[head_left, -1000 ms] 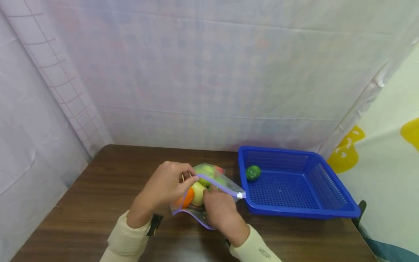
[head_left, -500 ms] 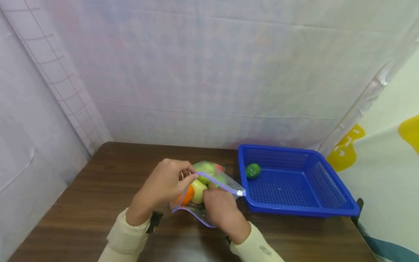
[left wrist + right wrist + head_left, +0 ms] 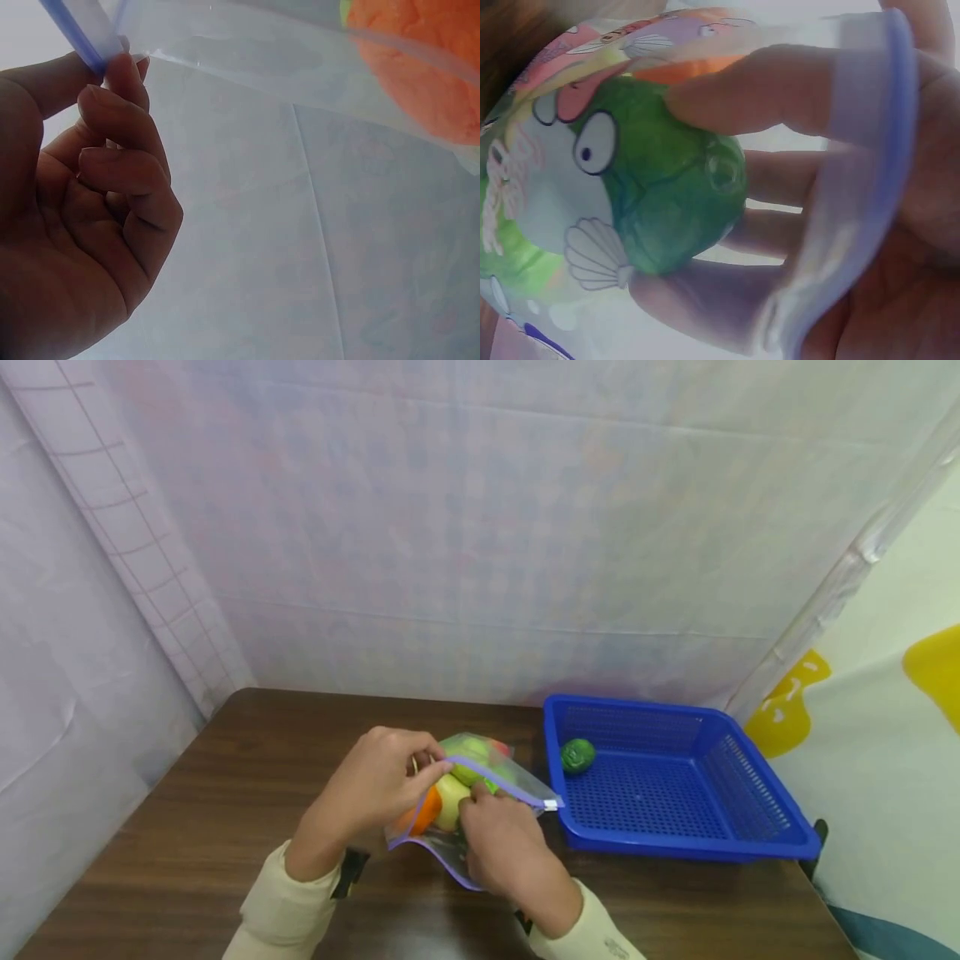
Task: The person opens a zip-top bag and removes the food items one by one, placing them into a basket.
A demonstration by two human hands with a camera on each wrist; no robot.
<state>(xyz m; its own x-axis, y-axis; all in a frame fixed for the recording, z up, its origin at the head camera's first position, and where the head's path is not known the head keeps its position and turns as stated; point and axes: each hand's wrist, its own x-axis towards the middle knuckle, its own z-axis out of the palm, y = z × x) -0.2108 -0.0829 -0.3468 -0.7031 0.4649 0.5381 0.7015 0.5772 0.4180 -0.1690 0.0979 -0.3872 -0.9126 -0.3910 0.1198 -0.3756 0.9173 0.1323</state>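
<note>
My left hand [image 3: 382, 777] pinches the purple-edged mouth of a clear zip bag [image 3: 517, 789] between thumb and index finger; its other fingers curl loosely in the left wrist view. Through that mouth reaches my right hand [image 3: 502, 842]. In the right wrist view its thumb and fingers are round a green, ribbed, round vegetable [image 3: 671, 187], seen through the bag's printed film. Also in the bag are an orange fruit [image 3: 427, 812], a pale yellow-green fruit [image 3: 452, 800] and other green produce [image 3: 468, 747]. The right fingertips are partly hidden in the head view.
Right of the bag stands a blue perforated basket [image 3: 697, 847], close to the bag's white zip slider [image 3: 551, 805]. One dark green vegetable [image 3: 577, 757] lies at its left wall. The brown table [image 3: 187, 843] meets hanging cloth at the back.
My right hand has shifted slightly left and toward me inside the bag, and more bright green shows past its fingers. The left hand keeps its pinch on the bag's edge.
</note>
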